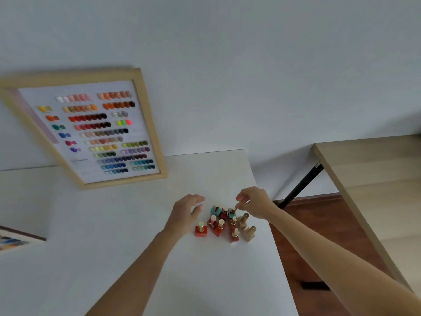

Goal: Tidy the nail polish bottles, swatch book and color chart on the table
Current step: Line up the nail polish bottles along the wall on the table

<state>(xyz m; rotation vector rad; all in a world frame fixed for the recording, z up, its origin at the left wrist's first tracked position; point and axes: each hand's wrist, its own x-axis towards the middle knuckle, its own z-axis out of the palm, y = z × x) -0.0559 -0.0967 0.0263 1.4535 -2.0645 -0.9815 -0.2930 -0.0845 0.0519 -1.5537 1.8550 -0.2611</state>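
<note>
Wall: plain, pale grey-white, unmarked, filling the upper half of the view. Lighting: soft and even, with no hard shadows.

Tabletop: white, matte, with its far edge set against the wall and its right edge running diagonally toward the viewer.

Second table: light wood surface, positioned to the right of the tabletop and apart from it, supported by a slanted black leg.

Floor: reddish-brown wood, visible in the gap between the two tables.
</note>
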